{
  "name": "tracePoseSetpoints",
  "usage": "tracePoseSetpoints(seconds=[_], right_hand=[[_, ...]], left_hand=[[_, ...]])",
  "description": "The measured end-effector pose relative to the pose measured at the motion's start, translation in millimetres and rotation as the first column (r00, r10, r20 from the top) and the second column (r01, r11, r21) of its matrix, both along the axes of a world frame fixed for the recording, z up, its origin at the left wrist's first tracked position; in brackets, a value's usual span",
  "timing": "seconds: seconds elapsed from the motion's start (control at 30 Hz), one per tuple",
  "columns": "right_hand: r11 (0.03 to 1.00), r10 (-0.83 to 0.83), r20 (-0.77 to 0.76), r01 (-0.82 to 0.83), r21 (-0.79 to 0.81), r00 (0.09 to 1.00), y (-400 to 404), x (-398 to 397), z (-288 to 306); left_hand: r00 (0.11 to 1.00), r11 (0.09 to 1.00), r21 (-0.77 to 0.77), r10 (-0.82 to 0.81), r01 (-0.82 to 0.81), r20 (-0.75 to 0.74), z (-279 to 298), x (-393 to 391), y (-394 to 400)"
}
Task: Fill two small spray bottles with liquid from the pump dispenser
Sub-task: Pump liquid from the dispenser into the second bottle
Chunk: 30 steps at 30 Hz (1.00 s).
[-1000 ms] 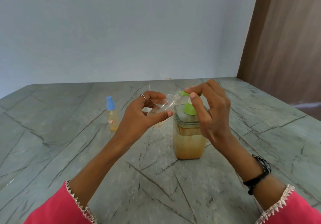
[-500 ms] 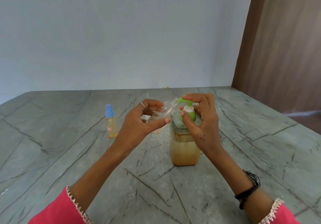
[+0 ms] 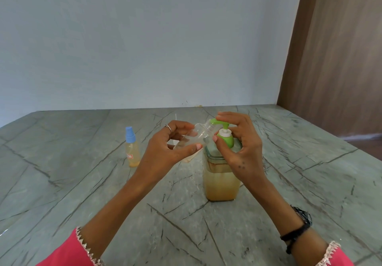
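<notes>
Since a second ago, the green pump head has come back up and my head has tipped upward, so more wall shows above the grey veined stone tabletop (image 3: 86, 183).

From my head camera: my left hand (image 3: 165, 152) grips the small clear uncapped spray bottle (image 3: 196, 138), tilted with its neck at the green spout. My right hand (image 3: 239, 148) curls round the green pump head of the square clear dispenser jar of amber liquid (image 3: 221, 183), fingertips on top, thumb beside the collar.

I judge the task about half done: the small spray bottle with the blue cap (image 3: 132, 150) stands to the left, apart from my hands, holding yellowish liquid and closed. The bottle in my hand looks nearly empty, so pumping and capping remain. Its cap I cannot find.

Count: two spray bottles, one dispenser, two hands.
</notes>
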State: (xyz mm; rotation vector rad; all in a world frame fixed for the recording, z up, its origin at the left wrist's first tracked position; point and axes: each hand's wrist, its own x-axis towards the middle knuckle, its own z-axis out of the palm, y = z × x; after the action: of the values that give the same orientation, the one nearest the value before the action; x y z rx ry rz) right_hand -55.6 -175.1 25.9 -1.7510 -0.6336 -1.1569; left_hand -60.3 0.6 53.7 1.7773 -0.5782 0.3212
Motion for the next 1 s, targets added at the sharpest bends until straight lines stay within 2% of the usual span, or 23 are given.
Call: tracePoseSetpoints(seconds=[0.13, 0.33, 0.67, 0.8, 1.0], right_hand=[[1.0, 0.013, -0.009, -0.013, 0.028, 1.0, 0.8, -0.6, 3.5], [0.997, -0.077, -0.012, 0.077, 0.008, 0.997, 1.3, -1.0, 2.9], [0.998, -0.039, -0.021, 0.038, -0.04, 0.999, 0.2, -2.1, 1.2], [0.997, -0.074, -0.001, 0.074, 0.008, 0.997, 1.4, -1.9, 5.7], [0.991, -0.13, 0.0, 0.13, -0.025, 0.991, 1.4, 0.2, 4.4]], left_hand=[[1.0, 1.0, -0.002, -0.006, 0.006, -0.003, -1.1, 0.3, 0.0], [1.0, 1.0, 0.028, -0.004, 0.004, -0.01, -6.3, 3.0, 2.2], [1.0, 1.0, 0.005, -0.009, 0.009, 0.012, -4.8, 4.4, 1.3], [1.0, 1.0, 0.002, -0.012, 0.012, 0.008, -5.4, 5.9, 1.3], [1.0, 1.0, 0.017, -0.022, 0.022, 0.004, -10.0, 6.6, 3.6]])
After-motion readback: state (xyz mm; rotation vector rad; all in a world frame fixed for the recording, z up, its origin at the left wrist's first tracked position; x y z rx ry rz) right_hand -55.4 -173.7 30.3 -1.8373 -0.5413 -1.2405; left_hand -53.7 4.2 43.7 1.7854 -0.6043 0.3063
